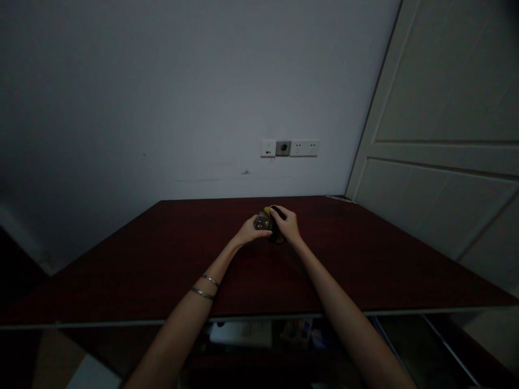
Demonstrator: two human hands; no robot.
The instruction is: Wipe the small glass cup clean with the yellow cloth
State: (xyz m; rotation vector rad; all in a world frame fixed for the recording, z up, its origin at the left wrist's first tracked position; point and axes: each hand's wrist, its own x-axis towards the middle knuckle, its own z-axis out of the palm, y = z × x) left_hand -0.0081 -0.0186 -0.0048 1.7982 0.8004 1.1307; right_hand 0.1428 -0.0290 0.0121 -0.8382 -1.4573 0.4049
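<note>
Two objects are held over the counter [182, 259], left hand [249, 231] grasping a clear jar [263, 222], right hand's [288, 224] fingers pinching a black-and-yellow object [276, 234] close beside it, seemingly paired handling requiring steady grips next.

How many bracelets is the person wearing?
2 in view, both on the left forearm: the front bracelet nearer the left hand, and the rear bracelet just behind it, toward the elbow. No others show.
</note>
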